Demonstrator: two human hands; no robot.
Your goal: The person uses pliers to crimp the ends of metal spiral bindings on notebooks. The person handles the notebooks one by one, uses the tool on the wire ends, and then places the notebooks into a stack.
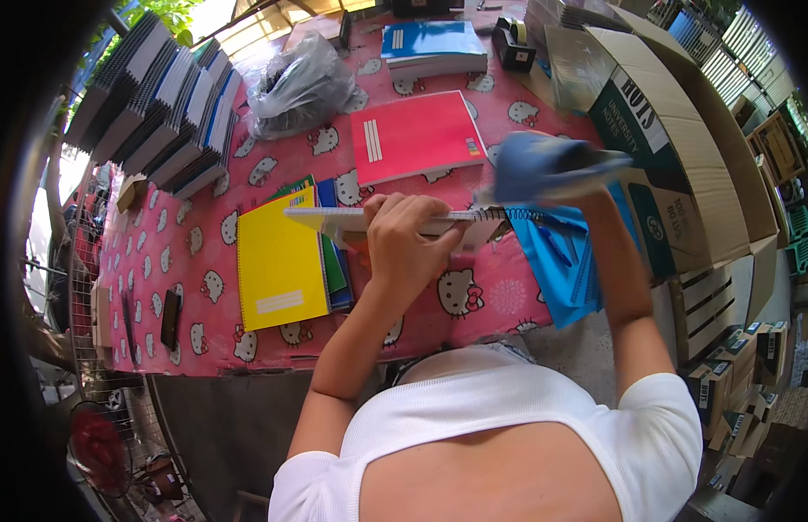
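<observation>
My left hand (411,228) grips a spiral notebook (330,212) held up almost edge-on above the table, its wire coil pointing right. Over the coil end, my right hand is smeared by motion and mostly covered by a blue cloth (543,170) that it appears to hold. Beneath the left hand lie a yellow spiral notebook (282,261) and a green notebook (336,270) with a blue one under it. Just beyond sits a stack topped by a pink-red notebook (419,135). Under the right forearm is blue sheet material (543,274) with a pen (555,245) on it.
Dark-bound notebooks stand in tall stacks (160,109) at the far left, beside a filled plastic bag (299,87). A blue-topped notebook stack (434,48) and a tape dispenser (513,45) are at the back. An open cardboard box (682,148) flanks the right side. A phone-like dark object (170,319) lies near left.
</observation>
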